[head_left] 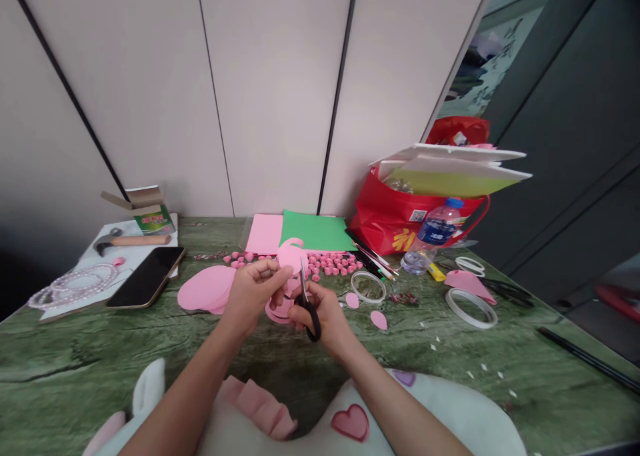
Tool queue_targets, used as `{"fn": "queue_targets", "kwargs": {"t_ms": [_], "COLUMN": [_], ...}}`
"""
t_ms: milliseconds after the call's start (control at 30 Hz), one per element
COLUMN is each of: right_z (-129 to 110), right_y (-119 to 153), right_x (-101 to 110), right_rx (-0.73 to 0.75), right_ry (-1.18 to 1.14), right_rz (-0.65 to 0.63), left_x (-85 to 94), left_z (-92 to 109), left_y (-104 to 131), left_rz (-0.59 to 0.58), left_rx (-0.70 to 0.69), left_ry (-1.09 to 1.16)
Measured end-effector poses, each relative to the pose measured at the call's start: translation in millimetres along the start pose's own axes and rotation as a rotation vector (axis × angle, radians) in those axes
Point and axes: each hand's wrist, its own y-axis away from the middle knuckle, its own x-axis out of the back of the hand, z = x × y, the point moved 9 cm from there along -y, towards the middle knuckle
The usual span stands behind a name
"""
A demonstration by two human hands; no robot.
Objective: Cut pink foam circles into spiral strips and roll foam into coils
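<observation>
Near the middle of the view, my left hand [257, 289] pinches a pink paper piece [291, 259] with a curled strip at its top. My right hand [323, 313] holds black-handled scissors [313, 319], blades pointing up at the paper's right edge. More cut pink paper [279, 311] lies below and behind the hands. A stack of pink paper ovals [207, 289] rests left of my left hand. Behind the hands are many small pink rolled pieces [335, 264]. Two small pink petals [353, 301] lie to the right.
Green [315, 231] and pink sheets lie at the back. A phone [146, 277], hammer [135, 241] and beads [75, 286] are left. Right are tape rolls [471, 308], a bottle [433, 236] and a red bag [383, 216]. A plush toy [440, 403] is at the front.
</observation>
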Motion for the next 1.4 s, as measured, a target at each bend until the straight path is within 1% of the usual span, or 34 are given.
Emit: {"fn": "queue_targets", "kwargs": {"t_ms": [133,267,367,500,633,733,933,1033,1233,1300,1400], "right_z": [3.3,8.2,5.3,-5.0,-6.1,-5.1,-0.8,1.9,-3.2,0.8,11.8], "right_y": [0.7,1.2,0.7,-1.1,-2.1,-1.8,-0.6,0.0,-0.6,-2.5,-6.6], "right_x": [-1.5,-5.4,-7.0,-5.5,-3.1,-2.6,-3.2,-2.7,-4.1,-0.2,10.4], "right_rx": [-0.017,-0.044,-0.031,0.030,0.031,0.019,-0.032,-0.050,0.015,-0.007,-0.086], "right_ry": [-0.012,0.009,0.011,0.011,0.007,-0.009,0.037,0.041,0.036,0.051,0.113], "right_rz": [-0.002,-0.030,-0.042,-0.041,-0.035,-0.026,-0.013,-0.013,-0.044,-0.017,0.045], "left_x": [1.4,2.1,4.1,-0.3,-3.2,-2.8,4.4,4.8,-2.0,-3.1,-3.7], "left_z": [2.1,2.0,4.5,11.2,15.2,13.2,9.1,10.1,12.5,10.6,4.9], "left_y": [0.1,-0.1,-0.2,0.3,1.0,1.1,0.3,0.3,-0.3,-1.7,-4.0], "left_rz": [0.025,0.029,0.041,-0.006,-0.018,-0.009,0.061,0.070,-0.019,-0.056,-0.110], "left_rx": [-0.010,-0.018,-0.054,-0.114,-0.147,-0.132,-0.111,-0.114,-0.104,-0.089,-0.069], "left_ry": [0.034,-0.002,-0.070,-0.233,-0.325,-0.316,-0.184,-0.166,-0.274,-0.317,-0.374]}}
